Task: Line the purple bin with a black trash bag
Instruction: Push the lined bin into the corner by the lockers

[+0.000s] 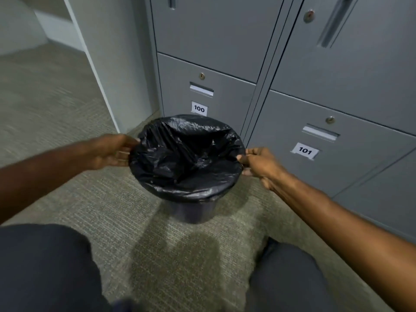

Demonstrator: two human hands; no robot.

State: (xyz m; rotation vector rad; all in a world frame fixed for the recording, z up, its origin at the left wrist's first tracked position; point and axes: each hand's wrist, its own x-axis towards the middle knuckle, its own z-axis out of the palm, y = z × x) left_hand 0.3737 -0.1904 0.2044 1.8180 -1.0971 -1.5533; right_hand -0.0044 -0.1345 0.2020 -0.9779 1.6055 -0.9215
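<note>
The purple bin (193, 211) stands upright on the carpet in front of the lockers; only its dark lower wall shows. A crinkled black trash bag (186, 158) sits inside it, its mouth folded over the rim all the way round and hanging a short way down the outside. My left hand (110, 152) grips the bag's edge at the bin's left rim. My right hand (258, 163) pinches the bag's edge at the right rim. Both hands touch the bag.
Grey metal lockers labelled 100 (199, 108) and 101 (305, 150) rise directly behind the bin. A white wall corner (105, 86) stands to the left. Beige carpet (56, 109) covers the floor. My knees in dark trousers (45, 266) fill the bottom of the view.
</note>
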